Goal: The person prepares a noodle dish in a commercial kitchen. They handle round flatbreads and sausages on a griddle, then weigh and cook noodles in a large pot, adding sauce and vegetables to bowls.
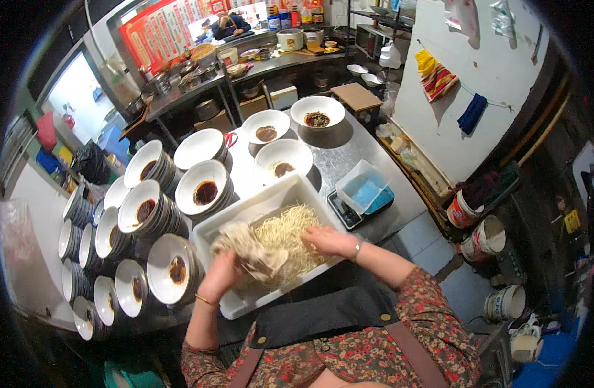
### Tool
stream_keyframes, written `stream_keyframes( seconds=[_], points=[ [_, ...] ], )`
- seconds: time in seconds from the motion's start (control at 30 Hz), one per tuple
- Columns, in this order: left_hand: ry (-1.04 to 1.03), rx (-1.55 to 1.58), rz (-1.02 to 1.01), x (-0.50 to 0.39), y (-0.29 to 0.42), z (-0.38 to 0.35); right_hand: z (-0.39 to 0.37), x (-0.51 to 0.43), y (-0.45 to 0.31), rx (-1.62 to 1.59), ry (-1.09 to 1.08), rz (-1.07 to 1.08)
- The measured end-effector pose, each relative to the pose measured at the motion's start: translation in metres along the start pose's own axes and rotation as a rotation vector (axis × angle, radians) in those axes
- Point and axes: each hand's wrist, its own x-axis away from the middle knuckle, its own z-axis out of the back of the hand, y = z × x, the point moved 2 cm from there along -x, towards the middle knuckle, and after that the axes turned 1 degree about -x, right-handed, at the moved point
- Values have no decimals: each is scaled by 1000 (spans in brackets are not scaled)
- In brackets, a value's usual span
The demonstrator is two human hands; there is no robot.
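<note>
A white plastic tub (206, 238) stands tilted in view at the near edge of a steel table, with a heap of thin pale noodles (288, 228) in it. My left hand (224, 271) grips a bunched beige cloth (251, 250) over the tub's left half. At the right side of the noodles is my right hand (326, 240), its fingers against the strands; whether they close on any is hard to tell. Beyond the tub sits a white bowl (283, 157) with brown sauce. To its right, a clear plastic box (362, 186) rests on a digital scale (344, 211).
Stacks of white bowls, the top ones mostly holding dark sauce (206, 193), crowd the table's left side. Red-handled scissors (230, 140) lie behind them. Two sauce bowls (318, 112) (266, 127) stand at the far end. Buckets (484, 237) line the floor at right.
</note>
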Motion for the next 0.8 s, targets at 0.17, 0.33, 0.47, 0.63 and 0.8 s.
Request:
stream_keyframes(
  seconds=[0.17, 0.33, 0.47, 0.63, 0.8],
  points=[
    [70, -2, 49, -3, 6, -68, 3, 61, 19, -271, 449, 193],
    [218, 67, -197, -49, 83, -123, 41, 139, 66, -298, 551, 317],
    [145, 20, 105, -93, 110, -134, 73, 224, 138, -284, 639, 267],
    [52, -264, 288, -95, 123, -99, 66, 371, 230, -196, 677, -276],
    [380, -272, 232, -102, 237, -75, -10, 497, 329, -386, 694, -773]
  ],
)
